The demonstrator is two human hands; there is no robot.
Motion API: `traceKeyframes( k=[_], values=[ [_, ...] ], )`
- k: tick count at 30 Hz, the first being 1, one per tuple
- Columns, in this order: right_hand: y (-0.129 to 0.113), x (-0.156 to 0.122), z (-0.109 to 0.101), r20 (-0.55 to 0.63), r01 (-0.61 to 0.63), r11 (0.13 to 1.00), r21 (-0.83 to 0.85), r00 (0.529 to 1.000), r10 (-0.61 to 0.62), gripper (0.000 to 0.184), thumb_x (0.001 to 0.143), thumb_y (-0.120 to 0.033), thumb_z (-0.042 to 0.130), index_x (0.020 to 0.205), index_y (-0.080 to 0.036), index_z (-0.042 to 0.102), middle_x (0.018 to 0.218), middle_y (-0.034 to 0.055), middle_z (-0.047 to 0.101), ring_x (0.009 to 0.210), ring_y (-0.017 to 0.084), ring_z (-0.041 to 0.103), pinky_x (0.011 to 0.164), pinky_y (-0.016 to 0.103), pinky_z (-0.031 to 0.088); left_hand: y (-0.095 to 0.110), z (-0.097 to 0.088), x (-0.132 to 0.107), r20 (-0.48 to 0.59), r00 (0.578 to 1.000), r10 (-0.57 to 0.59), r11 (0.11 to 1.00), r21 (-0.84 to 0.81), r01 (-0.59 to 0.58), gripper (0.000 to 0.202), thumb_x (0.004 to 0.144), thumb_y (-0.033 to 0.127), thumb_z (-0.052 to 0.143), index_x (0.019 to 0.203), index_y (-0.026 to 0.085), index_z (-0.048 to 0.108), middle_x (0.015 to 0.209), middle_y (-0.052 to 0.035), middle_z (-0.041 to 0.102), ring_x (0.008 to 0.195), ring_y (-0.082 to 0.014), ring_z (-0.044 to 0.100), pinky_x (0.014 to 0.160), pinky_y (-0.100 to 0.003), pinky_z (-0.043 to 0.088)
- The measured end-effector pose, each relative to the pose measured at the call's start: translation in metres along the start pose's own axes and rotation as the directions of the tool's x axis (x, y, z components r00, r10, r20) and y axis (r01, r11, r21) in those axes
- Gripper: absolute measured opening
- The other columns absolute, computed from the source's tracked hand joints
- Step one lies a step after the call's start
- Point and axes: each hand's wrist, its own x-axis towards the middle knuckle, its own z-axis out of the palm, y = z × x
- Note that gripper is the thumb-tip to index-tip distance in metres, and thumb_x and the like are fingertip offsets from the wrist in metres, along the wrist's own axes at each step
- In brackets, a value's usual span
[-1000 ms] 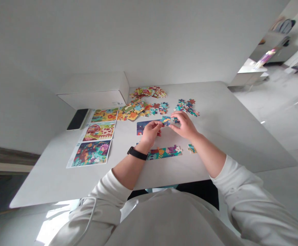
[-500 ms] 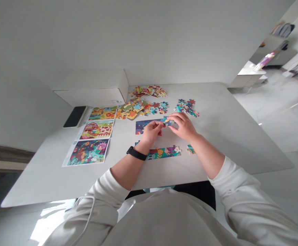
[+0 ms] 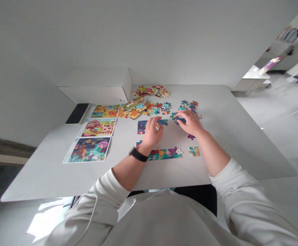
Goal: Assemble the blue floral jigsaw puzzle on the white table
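My left hand (image 3: 153,132) rests over a joined dark blue puzzle strip (image 3: 142,127), its fingers curled and the thumb apart from the index finger. My right hand (image 3: 191,123) pinches a dark blue and teal puzzle piece (image 3: 175,117) between fingers and thumb, a short gap right of the strip. Below the hands lies a longer assembled puzzle row (image 3: 165,153), partly behind my left wrist. Right of that row sits a loose green and yellow puzzle piece (image 3: 194,151). A purple piece (image 3: 190,136) shows beneath my right hand.
Behind the hands are piles of yellow puzzle pieces (image 3: 133,108), red farm pieces (image 3: 149,90) and teal pieces (image 3: 187,105). To the left lie printed picture sheets (image 3: 89,149) and a phone (image 3: 77,113). A white box (image 3: 94,94) stands against the wall.
My right hand has moved right, away from my left hand, with a puzzle piece in its fingers. My left hand's thumb and index finger have parted. The view has shifted slightly.
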Motion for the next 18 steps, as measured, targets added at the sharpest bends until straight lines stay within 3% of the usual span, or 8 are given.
traceKeyframes(
  k=[4, 7, 13, 18],
  values=[
    [0.004, -0.006, 0.020, 0.100, -0.026, 0.999, 0.025, 0.995, 0.023, 0.026, 0.094, -0.018, 0.068, 0.115, -0.029, 0.078, 0.135, 0.0075, 0.079, 0.129, 0.032, 0.071, 0.119, 0.057, 0.051, 0.010, 0.001, -0.006, 0.135, 0.989, -0.059, 0.970, 0.242, 0.025, 0.043, 0.096, 0.022, 0.063, 0.138, 0.026, 0.065, 0.148, -0.0132, 0.067, 0.143, -0.0336, 0.059, 0.131, -0.060, 0.035],
    [0.006, -0.007, 0.027, 0.121, -0.028, 0.999, 0.020, 0.992, 0.026, 0.026, 0.093, -0.017, 0.069, 0.114, -0.029, 0.079, 0.132, 0.0073, 0.081, 0.126, 0.033, 0.072, 0.118, 0.057, 0.052, 0.013, 0.004, -0.009, 0.197, 0.973, -0.121, 0.940, 0.337, 0.048, 0.047, 0.097, 0.025, 0.064, 0.144, 0.029, 0.064, 0.157, -0.0123, 0.061, 0.151, -0.0351, 0.052, 0.135, -0.066, 0.027],
    [0.007, -0.007, 0.034, 0.137, -0.033, 0.999, -0.001, 0.990, 0.033, 0.029, 0.092, -0.018, 0.070, 0.117, -0.030, 0.081, 0.132, 0.0073, 0.081, 0.126, 0.034, 0.071, 0.116, 0.060, 0.051, 0.011, 0.005, -0.010, 0.279, 0.952, -0.125, 0.931, 0.365, 0.015, 0.047, 0.095, 0.026, 0.067, 0.142, 0.030, 0.068, 0.160, -0.0141, 0.059, 0.154, -0.0393, 0.048, 0.134, -0.075, 0.022],
    [0.008, -0.007, 0.038, 0.135, -0.042, 0.999, -0.027, 0.990, 0.045, 0.029, 0.093, -0.018, 0.069, 0.118, -0.029, 0.081, 0.133, 0.0075, 0.081, 0.127, 0.034, 0.070, 0.115, 0.061, 0.051, 0.010, 0.005, -0.010, 0.276, 0.956, -0.100, 0.936, 0.353, -0.004, 0.044, 0.094, 0.025, 0.068, 0.138, 0.029, 0.070, 0.159, -0.0154, 0.059, 0.153, -0.0395, 0.050, 0.133, -0.073, 0.025]
  ],
)
